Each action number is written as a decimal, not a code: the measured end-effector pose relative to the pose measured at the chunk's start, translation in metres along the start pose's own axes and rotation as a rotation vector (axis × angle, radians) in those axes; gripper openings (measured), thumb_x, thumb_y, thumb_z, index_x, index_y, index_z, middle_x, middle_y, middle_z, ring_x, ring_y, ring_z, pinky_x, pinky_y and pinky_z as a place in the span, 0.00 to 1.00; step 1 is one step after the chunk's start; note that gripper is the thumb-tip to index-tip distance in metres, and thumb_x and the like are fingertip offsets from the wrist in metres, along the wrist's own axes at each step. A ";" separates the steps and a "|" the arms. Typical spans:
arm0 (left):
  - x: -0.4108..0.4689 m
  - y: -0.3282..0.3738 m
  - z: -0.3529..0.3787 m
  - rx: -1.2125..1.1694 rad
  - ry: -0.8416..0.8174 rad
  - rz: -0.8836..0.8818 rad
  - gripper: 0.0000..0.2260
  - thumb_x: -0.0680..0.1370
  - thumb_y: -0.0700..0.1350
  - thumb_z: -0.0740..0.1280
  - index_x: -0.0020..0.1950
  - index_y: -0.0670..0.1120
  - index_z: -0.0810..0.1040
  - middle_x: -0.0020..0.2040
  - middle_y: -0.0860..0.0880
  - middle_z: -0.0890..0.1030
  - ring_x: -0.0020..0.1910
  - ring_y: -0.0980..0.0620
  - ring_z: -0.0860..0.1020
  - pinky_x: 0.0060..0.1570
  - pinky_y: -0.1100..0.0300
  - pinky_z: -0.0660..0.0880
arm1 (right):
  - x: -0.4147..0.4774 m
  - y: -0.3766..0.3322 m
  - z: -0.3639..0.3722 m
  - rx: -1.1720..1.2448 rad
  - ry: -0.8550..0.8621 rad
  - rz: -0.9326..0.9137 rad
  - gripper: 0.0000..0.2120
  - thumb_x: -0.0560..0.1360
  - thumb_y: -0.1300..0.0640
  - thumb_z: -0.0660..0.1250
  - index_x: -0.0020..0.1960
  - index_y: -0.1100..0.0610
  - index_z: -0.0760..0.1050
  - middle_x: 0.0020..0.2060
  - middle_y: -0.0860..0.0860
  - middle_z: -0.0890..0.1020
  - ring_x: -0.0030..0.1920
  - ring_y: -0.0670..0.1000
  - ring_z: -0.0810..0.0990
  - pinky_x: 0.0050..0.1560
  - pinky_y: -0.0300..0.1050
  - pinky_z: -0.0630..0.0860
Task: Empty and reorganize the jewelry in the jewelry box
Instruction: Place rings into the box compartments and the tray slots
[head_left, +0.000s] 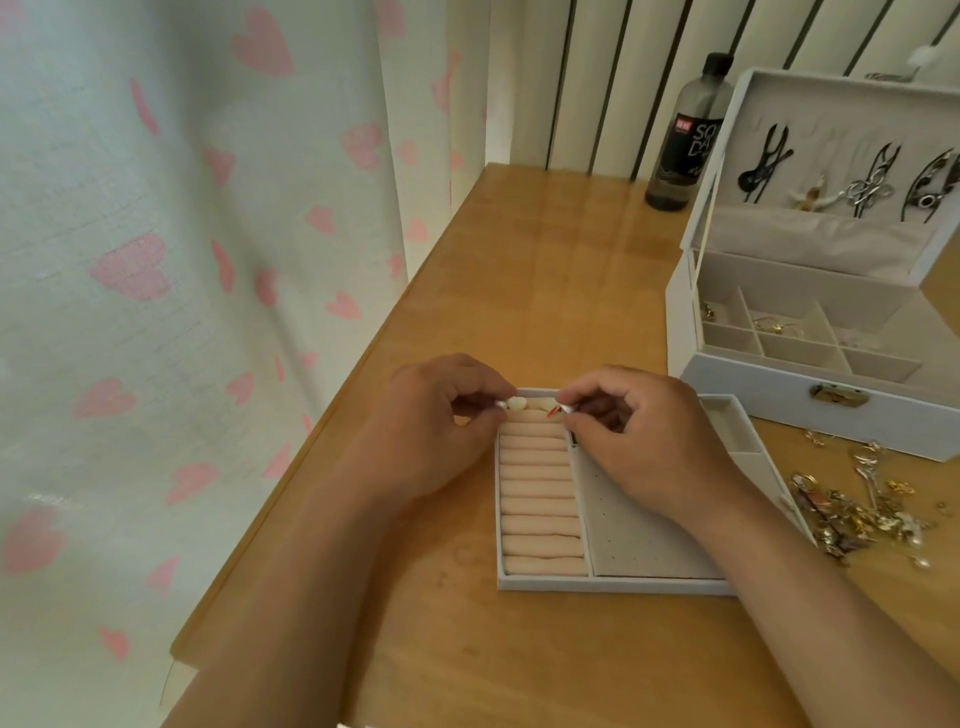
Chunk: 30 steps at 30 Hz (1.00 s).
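Note:
A pale removable tray (613, 584) lies on the wooden table, with pink ring rolls (537, 499) on its left side and a perforated earring pad (634, 525) on its right. Over the tray's far end, my left hand (436, 431) pinches a small cream-coloured earring (516, 404). My right hand (649, 441) pinches a second small piece with a red tip (553, 410) right beside it. The open white jewelry box (810, 384) stands at the right, with several hair clips (872, 182) in its lid and a few pieces in its compartments.
A heap of gold and silver jewelry (862, 504) lies on the table right of the tray. A dark bottle (685, 135) stands behind the box. A heart-print curtain (208, 260) hangs along the table's left edge (332, 410).

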<state>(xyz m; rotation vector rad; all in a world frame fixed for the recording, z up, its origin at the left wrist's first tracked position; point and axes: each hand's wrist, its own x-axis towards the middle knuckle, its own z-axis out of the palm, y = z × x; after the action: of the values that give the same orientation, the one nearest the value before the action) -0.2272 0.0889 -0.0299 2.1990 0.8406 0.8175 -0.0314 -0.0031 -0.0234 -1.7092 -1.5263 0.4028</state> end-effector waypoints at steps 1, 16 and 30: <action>0.000 -0.001 0.001 -0.001 0.005 -0.007 0.09 0.76 0.37 0.71 0.54 0.48 0.85 0.49 0.56 0.83 0.49 0.60 0.81 0.50 0.68 0.78 | 0.000 0.000 0.000 0.001 -0.002 -0.004 0.08 0.74 0.63 0.73 0.49 0.51 0.84 0.41 0.40 0.83 0.45 0.40 0.81 0.44 0.28 0.75; 0.000 -0.002 0.007 0.063 0.046 -0.020 0.07 0.76 0.40 0.73 0.51 0.49 0.87 0.47 0.58 0.85 0.46 0.60 0.81 0.46 0.68 0.78 | 0.002 0.002 0.002 0.150 0.060 -0.036 0.03 0.76 0.60 0.72 0.47 0.54 0.83 0.37 0.43 0.82 0.39 0.42 0.79 0.39 0.29 0.72; 0.004 -0.004 0.010 0.079 0.059 -0.013 0.06 0.75 0.40 0.73 0.49 0.50 0.87 0.47 0.60 0.85 0.45 0.60 0.81 0.42 0.70 0.75 | 0.004 0.010 0.003 0.177 0.100 0.027 0.03 0.78 0.54 0.70 0.45 0.49 0.80 0.35 0.44 0.83 0.37 0.45 0.81 0.38 0.39 0.76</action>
<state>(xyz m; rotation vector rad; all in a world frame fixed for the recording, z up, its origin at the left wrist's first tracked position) -0.2191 0.0905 -0.0374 2.2451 0.9298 0.8593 -0.0252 0.0020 -0.0314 -1.5899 -1.3556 0.4458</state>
